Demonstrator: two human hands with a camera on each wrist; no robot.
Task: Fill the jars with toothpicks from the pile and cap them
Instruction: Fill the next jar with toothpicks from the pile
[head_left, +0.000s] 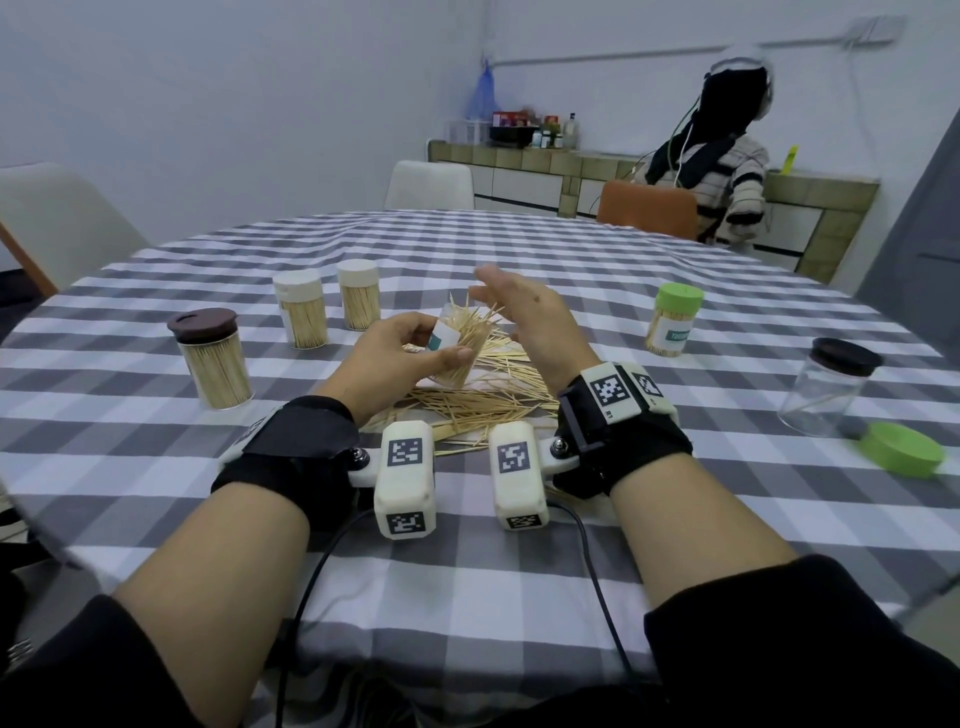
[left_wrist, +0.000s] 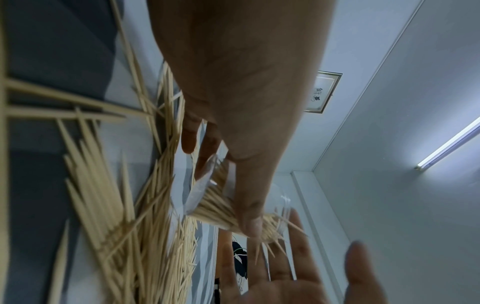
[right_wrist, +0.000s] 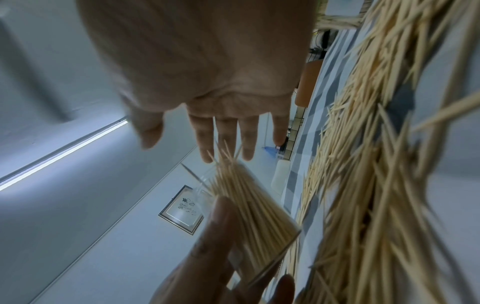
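Observation:
My left hand (head_left: 410, 348) grips a clear labelled jar (head_left: 457, 343) packed with toothpicks, tilted over the toothpick pile (head_left: 483, 400) at the table's middle. Toothpick tips splay out of the jar's uncapped mouth toward my right hand (head_left: 524, 317), which hovers just to the right with straight, spread fingers and holds nothing. The left wrist view shows the thumb across the jar (left_wrist: 223, 207). In the right wrist view the jar (right_wrist: 249, 205) lies below the straight fingers (right_wrist: 228, 135). A loose green cap (head_left: 901, 454) lies at the right.
Capped, filled jars stand at the left: a brown-lidded one (head_left: 213, 358) and two white-lidded ones (head_left: 301, 309) (head_left: 358, 293). A green-capped filled jar (head_left: 675, 319) and an empty brown-lidded jar (head_left: 831, 384) stand at the right. Another person (head_left: 727, 156) sits beyond the checked table (head_left: 467, 571).

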